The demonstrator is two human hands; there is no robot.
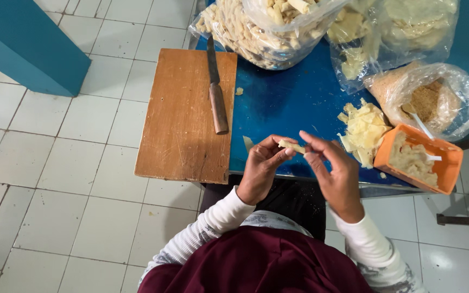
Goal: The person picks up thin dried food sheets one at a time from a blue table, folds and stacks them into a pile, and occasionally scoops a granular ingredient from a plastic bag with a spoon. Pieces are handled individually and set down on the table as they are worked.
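Note:
A small pale roll of dough (292,146) is pinched between the fingertips of both hands above the near edge of the blue table (289,103). My left hand (261,168) grips its left end with curled fingers. My right hand (333,173) grips its right end from above. A heap of thin pale dough sheets (363,131) lies just right of the hands. Beside it stands an orange tub (419,159) of pale filling with a white spoon in it.
A wooden cutting board (183,114) overhangs the table's left edge, with a wooden-handled knife (216,89) on its right side. Clear bags of finished rolls (261,27), dough sheets (403,27) and brown crumbs (427,97) sit at the back. White tiled floor lies to the left.

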